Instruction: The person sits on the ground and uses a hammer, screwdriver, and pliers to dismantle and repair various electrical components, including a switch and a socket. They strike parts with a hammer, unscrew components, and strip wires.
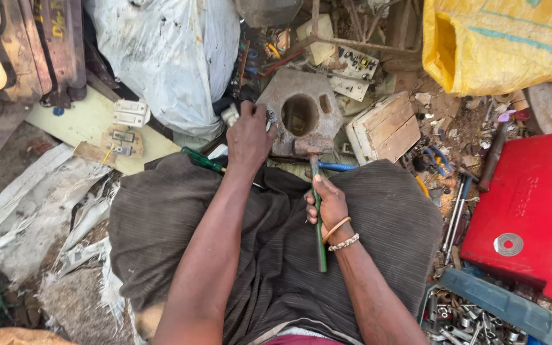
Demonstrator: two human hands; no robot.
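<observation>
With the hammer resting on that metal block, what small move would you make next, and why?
Probably lift the hammer slightly in the right hand: its head rests on the metal block, while the left hand pins a small part there.

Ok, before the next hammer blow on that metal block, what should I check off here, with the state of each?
1. Right hand gripping the hammer handle: ok.
2. Hammer head resting on the metal block: ok.
3. Left hand steadying the small part at the block's left edge: ok.
4. Left fingers clear of the hammer head: cannot tell.
5. Block sitting stable on the ground: cannot tell.
</observation>
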